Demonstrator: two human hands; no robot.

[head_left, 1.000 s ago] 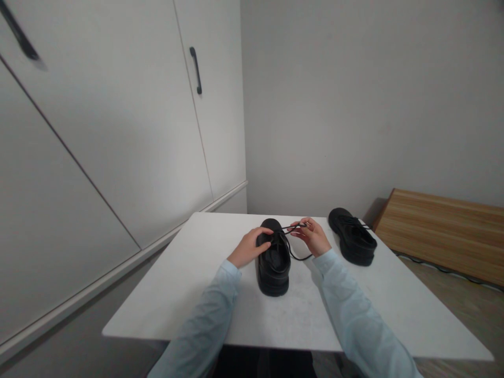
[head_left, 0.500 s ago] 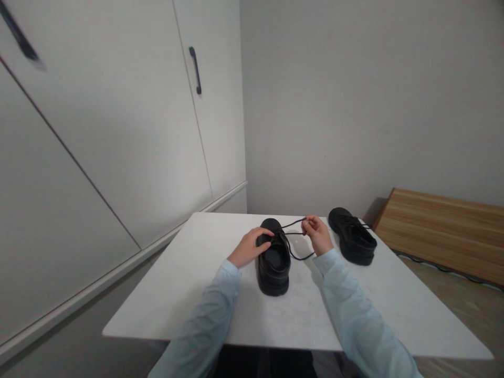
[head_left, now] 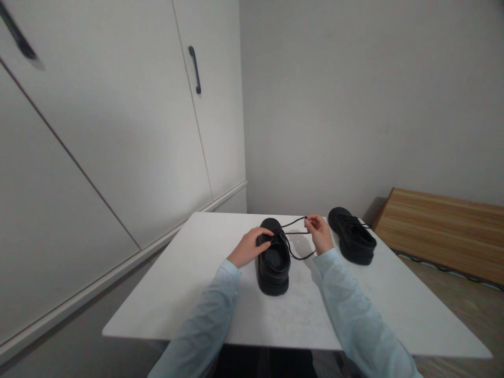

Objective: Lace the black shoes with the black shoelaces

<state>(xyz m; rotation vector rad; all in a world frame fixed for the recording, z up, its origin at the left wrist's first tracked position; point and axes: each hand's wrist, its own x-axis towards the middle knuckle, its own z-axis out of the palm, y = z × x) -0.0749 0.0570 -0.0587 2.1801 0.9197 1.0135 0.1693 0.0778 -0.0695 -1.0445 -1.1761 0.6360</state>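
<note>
Rests left hand (head_left: 249,248), with thumb and fingers parted, on the black shoe (head_left: 274,281) on the white table (head_left: 189,294); pinches its lace (head_left: 296,233) in the right hand (head_left: 319,234) (near a second shoe (head_left: 356,242)).

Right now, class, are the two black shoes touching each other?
Apart. The head view shows white tabletop and the right hand between the middle shoe and the farther shoe.
</note>
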